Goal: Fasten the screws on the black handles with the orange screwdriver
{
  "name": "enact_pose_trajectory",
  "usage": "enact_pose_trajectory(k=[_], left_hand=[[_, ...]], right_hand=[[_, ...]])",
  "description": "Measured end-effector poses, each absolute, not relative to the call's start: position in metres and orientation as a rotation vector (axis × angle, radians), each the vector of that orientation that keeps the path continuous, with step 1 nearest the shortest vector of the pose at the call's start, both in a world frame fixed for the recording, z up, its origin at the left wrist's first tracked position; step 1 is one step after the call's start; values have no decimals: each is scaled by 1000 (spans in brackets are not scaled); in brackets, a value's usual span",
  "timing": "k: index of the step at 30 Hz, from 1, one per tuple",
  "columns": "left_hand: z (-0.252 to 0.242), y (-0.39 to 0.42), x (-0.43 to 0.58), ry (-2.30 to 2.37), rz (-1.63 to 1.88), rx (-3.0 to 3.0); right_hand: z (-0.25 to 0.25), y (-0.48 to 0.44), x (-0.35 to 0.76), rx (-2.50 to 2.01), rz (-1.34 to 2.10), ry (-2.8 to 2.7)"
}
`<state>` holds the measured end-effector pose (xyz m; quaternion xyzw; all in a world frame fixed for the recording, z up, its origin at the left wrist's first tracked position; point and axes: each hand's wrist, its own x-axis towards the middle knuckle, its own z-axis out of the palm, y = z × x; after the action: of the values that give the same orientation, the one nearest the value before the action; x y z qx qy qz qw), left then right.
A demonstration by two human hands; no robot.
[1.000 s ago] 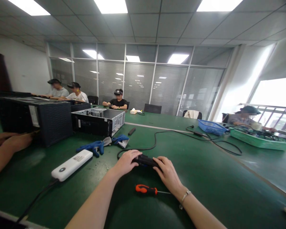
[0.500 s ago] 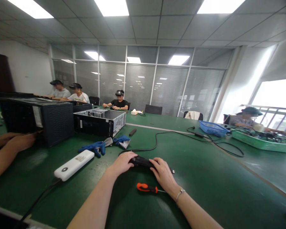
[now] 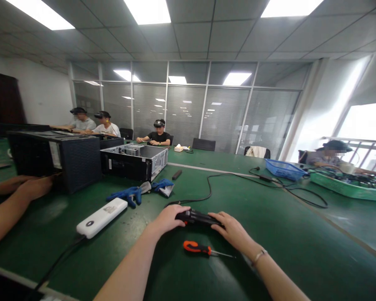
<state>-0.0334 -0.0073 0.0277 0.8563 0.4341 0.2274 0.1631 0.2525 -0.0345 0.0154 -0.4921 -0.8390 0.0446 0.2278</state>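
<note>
A black electric screwdriver (image 3: pixel 199 218) with a cord and a bit of red on its side lies sideways between my hands, just above the green table. My left hand (image 3: pixel 170 220) is closed around its corded left end. Over its right end curls my right hand (image 3: pixel 231 229), fingers on top, and the tip there is hidden. Nearer to me on the table rests an orange and black screwdriver (image 3: pixel 196 248), its thin shaft pointing right.
Blue work gloves (image 3: pixel 124 195) and a white power strip (image 3: pixel 102 217) lie to the left. Beyond stand computer cases (image 3: pixel 81 163), with a co-worker's hands (image 3: pixel 34 186) at one. A black cable (image 3: pixel 210 184) runs to a blue basket (image 3: pixel 285 170); a green basket (image 3: pixel 347 189) sits farther right.
My right hand has slid outward to the right, uncovering the orange screwdriver's shaft. The electric screwdriver has turned slightly, so its red part now shows. The view has shifted a little.
</note>
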Motion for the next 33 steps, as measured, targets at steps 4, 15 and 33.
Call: enact_pose_trajectory(k=[4, 15, 33], left_hand=[[26, -7, -29, 1140, 687, 2370], [20, -1, -27, 1198, 681, 2374], [27, -14, -20, 1280, 690, 2288]], right_hand=[[17, -37, 267, -1368, 200, -2305], [16, -36, 265, -1318, 253, -2213], [31, -58, 238, -1316, 19, -2163]])
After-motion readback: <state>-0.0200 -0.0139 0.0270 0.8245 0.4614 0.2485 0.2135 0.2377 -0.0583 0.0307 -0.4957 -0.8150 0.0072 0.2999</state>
